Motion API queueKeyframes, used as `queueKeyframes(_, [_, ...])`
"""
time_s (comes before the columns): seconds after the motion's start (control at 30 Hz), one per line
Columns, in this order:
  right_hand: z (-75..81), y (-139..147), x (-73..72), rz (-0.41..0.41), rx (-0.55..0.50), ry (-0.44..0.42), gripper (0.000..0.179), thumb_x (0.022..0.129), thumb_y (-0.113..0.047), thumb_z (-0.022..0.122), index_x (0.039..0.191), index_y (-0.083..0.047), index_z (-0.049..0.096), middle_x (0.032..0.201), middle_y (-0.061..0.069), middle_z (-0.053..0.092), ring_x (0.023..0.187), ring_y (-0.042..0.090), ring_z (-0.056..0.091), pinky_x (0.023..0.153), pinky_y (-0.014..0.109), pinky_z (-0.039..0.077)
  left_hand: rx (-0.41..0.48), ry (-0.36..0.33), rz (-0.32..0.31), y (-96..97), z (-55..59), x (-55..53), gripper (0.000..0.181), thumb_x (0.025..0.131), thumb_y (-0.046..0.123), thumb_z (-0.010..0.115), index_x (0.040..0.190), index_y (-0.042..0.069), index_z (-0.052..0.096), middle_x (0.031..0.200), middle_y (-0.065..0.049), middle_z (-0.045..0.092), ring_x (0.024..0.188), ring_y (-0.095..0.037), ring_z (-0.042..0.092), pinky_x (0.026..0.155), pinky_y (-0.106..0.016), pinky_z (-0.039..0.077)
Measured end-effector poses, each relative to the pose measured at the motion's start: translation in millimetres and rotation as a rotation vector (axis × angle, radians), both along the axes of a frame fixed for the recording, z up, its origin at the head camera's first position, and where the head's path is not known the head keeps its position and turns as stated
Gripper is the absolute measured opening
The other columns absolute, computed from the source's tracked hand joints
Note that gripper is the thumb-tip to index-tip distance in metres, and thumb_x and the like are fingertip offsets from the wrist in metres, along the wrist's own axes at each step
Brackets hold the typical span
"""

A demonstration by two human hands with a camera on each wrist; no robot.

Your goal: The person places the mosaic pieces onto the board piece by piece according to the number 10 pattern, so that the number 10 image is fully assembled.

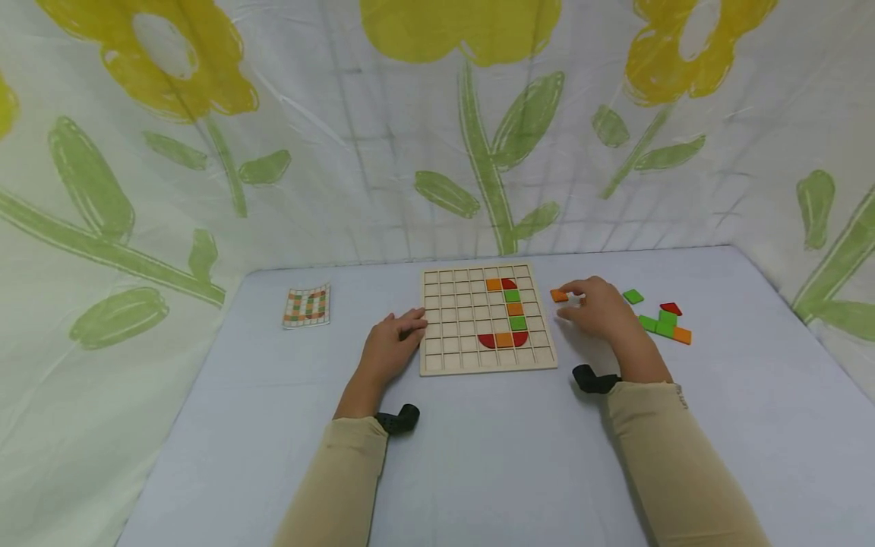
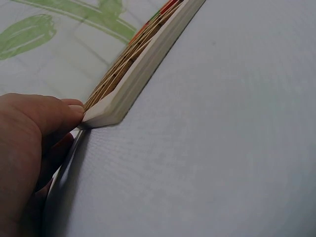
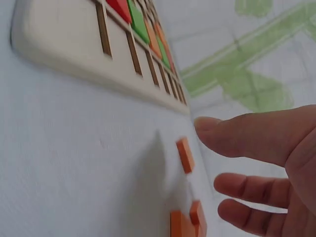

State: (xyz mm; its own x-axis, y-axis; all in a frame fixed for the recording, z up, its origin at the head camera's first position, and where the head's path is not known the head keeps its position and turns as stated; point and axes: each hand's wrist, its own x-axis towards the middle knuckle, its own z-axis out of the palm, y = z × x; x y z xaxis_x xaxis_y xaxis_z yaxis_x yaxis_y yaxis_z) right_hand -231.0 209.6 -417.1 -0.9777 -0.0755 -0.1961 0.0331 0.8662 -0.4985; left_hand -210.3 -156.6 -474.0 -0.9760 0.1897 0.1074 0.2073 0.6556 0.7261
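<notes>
A square wooden grid board [image 1: 454, 366] lies on the table, with red, green and orange tiles in a hook-shaped line of its cells. My left hand [image 1: 391, 347] touches the board's left edge with its fingertips; in the left wrist view the thumb [image 2: 66, 114] meets the edge near a corner. Right of the board, my right hand [image 1: 596, 308] hovers low with thumb and fingers spread apart. An orange tile [image 1: 559, 296] is by its index fingertip; contact is unclear. In the right wrist view, a gap separates the thumb [image 3: 232, 136] from an orange tile [image 3: 185, 155].
Beyond the right hand lie loose pieces: a green tile [image 1: 633, 296], joined green tiles [image 1: 664, 329], a red piece [image 1: 671, 308] and an orange tile [image 1: 682, 335]. A printed pattern card [image 1: 306, 306] lies at the left. A flower-patterned cloth [image 1: 307, 152] hangs behind the table.
</notes>
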Motion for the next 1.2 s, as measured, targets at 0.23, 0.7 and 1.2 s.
queueKeyframes(0.23, [-5.8, 19, -3.0, -0.063, 0.031, -0.054, 0.069, 0.092, -0.03, 0.068, 0.149, -0.006, 0.038, 0.148, 0.03, 0.034, 0.131, 0.047, 0.033, 0.107, 0.066, 0.038, -0.009, 0.015, -0.002, -0.3, -2.8, -0.4, 0.025, 0.097, 0.019, 0.064, 0.119, 0.01, 0.072, 0.139, 0.004, 0.058, 0.133, -0.016, 0.052, 0.125, -0.038, 0.021])
queueKeyframes(0.7, [-12.1, 25, -3.8, -0.088, -0.008, 0.018, 0.051, 0.094, -0.017, 0.064, 0.142, -0.008, 0.05, 0.141, 0.026, 0.045, 0.123, 0.046, 0.041, 0.099, 0.061, 0.045, -0.004, 0.013, -0.008, -0.3, -3.4, -1.4, 0.026, 0.097, 0.02, 0.063, 0.12, 0.01, 0.072, 0.14, 0.005, 0.058, 0.134, -0.015, 0.051, 0.125, -0.035, 0.021])
queueKeyframes(1.2, [-19.0, 44, -1.2, -0.195, -0.057, 0.053, 0.036, 0.094, -0.005, 0.054, 0.13, -0.005, 0.061, 0.137, 0.024, 0.054, 0.123, 0.044, 0.045, 0.105, 0.063, 0.041, -0.001, 0.033, -0.021, -0.8, -3.8, -1.4, 0.026, 0.097, 0.018, 0.063, 0.12, 0.01, 0.072, 0.139, 0.003, 0.059, 0.133, -0.016, 0.052, 0.125, -0.037, 0.021])
